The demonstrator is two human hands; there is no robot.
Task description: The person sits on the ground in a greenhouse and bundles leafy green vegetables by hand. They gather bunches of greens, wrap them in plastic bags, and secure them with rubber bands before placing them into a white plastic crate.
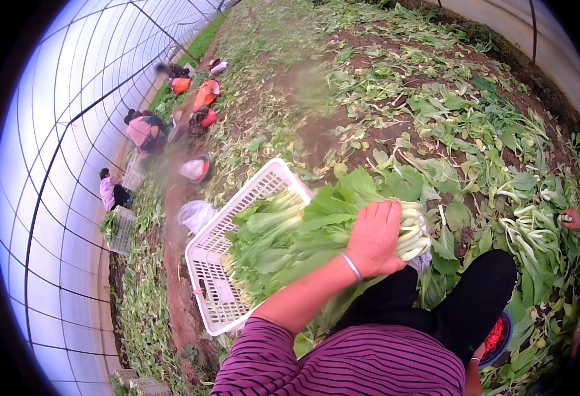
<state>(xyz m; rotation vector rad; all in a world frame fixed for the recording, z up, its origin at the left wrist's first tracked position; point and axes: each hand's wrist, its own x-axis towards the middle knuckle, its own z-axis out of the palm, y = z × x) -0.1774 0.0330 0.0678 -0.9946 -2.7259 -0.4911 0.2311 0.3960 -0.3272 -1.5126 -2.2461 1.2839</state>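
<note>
My left hand [375, 239], with a silver bracelet at the wrist, grips a bunch of leafy greens [411, 232] around its stems. The pale stem ends point right, and its leaves spread left over a white plastic crate [204, 307]. More leafy greens [265, 242] lie bundled in the crate, stems towards its sides. Low on the right, my right hand [477, 352] is at the edge of a blue basin [506, 341] holding red ties [495, 336]. Sleeve and leg hide much of that hand; its fingers cannot be made out.
At the right edge, another person's hand [573, 219] holds a stem beside a pile of cut greens [525, 237]. Loose leaves litter the soil. A plastic bag [196, 215] lies behind the crate. Further off, several people, one in a pink top [142, 131], crouch near crates [121, 230].
</note>
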